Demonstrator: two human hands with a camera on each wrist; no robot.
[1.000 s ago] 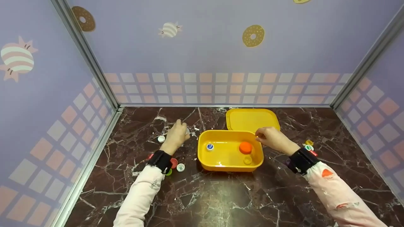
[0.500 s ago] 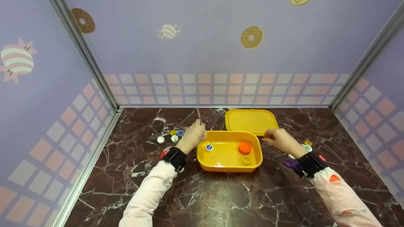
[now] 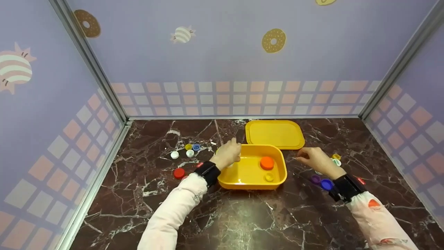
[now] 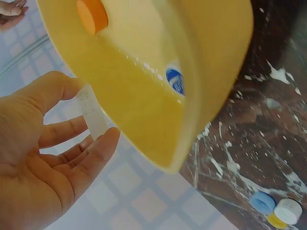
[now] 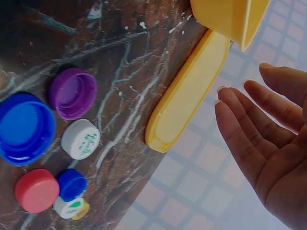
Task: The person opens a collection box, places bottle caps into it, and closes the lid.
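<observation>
My left hand (image 3: pixel 227 153) is over the left end of a yellow plastic box (image 3: pixel 248 184). Between thumb and fingers it pinches a whitish translucent bottle cap (image 4: pixel 93 112), held on edge at the box rim in the left wrist view. Inside the box lie an orange cap (image 3: pixel 267 163), a small yellow cap (image 3: pixel 269 177) and a blue-and-white cap (image 4: pixel 175 80); the hand mostly hides the last one in the head view. My right hand (image 3: pixel 318 161) hovers right of the box, fingers loosely bent and holding nothing, as the right wrist view shows.
The yellow lid (image 3: pixel 275 134) lies behind the box. Left of it are white, light blue (image 3: pixel 196 147), yellow and red (image 3: pixel 179 173) caps. Beneath and beside my right arm lie purple (image 5: pixel 73 93), blue (image 5: pixel 25 128), white and red caps. Patterned panels wall the marble-look table.
My left hand has moved right from the tabletop to over the box, carrying the translucent cap. My right hand has drawn away from the box's right rim, further right.
</observation>
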